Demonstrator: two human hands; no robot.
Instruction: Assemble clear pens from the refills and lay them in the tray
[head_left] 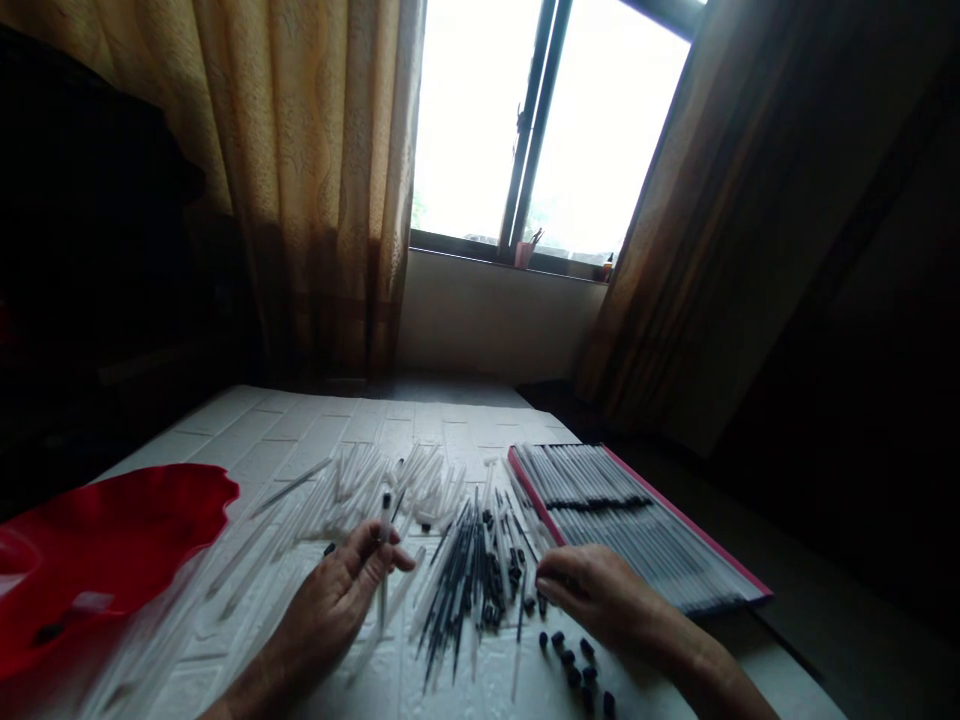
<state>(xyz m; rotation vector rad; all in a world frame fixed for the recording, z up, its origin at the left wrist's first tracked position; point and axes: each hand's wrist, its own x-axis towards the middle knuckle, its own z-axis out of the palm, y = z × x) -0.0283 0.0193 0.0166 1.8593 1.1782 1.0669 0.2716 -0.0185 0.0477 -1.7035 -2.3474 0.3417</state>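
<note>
My left hand (349, 590) is closed around a clear pen (385, 530) with a black upper end, which it holds nearly upright. My right hand (592, 580) has its fingers pinched together at the right of the black pen refills (461, 565); a small dark piece shows just under the fingertips, and I cannot tell whether they grip it. Between the hands the refills lie fanned out with clear tubes and small black parts. Several black pen plugs (570, 658) lie loose below my right hand. Behind my left hand is a spread of clear pen barrels (360, 470).
A pink-edged tray (750, 580) with rows of pens stands at the right of the white brick-patterned table (247, 425). At the left lies a red plastic basin (150, 510) beside more clear tubes. Curtains (315, 180) and a bright window (480, 120) are behind.
</note>
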